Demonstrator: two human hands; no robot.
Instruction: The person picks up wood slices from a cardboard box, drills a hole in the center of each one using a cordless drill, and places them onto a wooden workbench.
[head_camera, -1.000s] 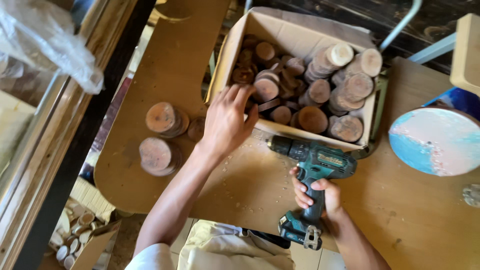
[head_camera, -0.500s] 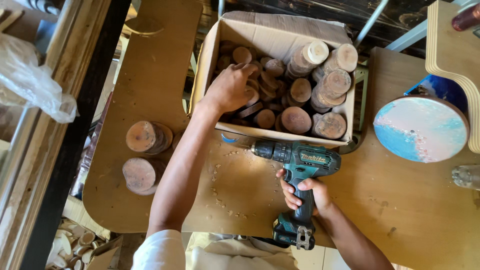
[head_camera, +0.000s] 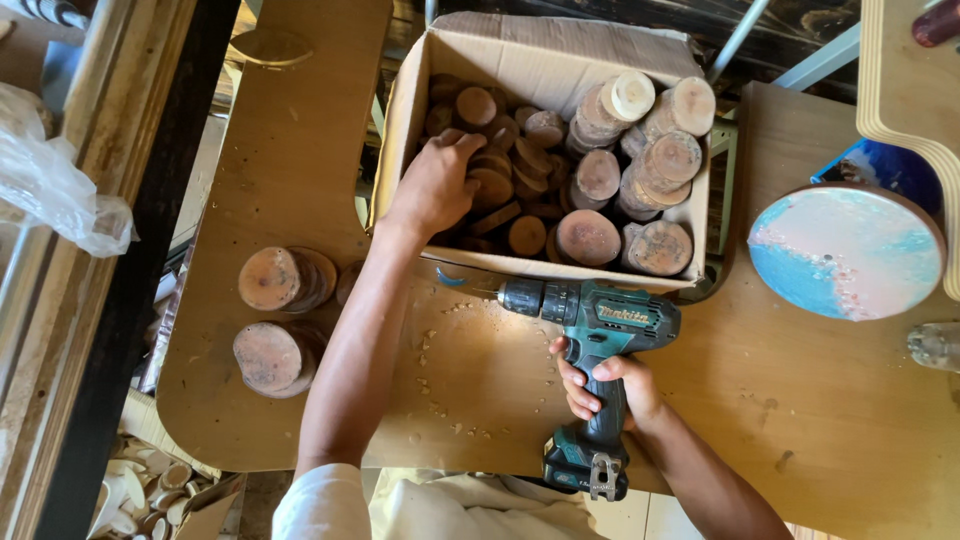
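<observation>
wood discs (head_camera: 520, 190) in box (head_camera: 400, 110) | left hand (head_camera: 437, 185) fingers curled on them | right hand (head_camera: 605, 390) gripping drill (head_camera: 600, 330) | disc stacks (head_camera: 280, 310) beside

Both forearms are bare from the elbow down, the left hand (head_camera: 435, 185) and right hand (head_camera: 605, 388) wear no gloves, rings or watch, a short white sleeve (head_camera: 320, 500) covers the left upper arm, and pale cream cloth (head_camera: 470, 505) covers the lap below.

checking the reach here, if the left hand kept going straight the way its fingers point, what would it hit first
Probably the small round wood slices piled in the cardboard box; the left hand already rests on them, fingers aimed at the far wall. Depth is unclear.
</observation>
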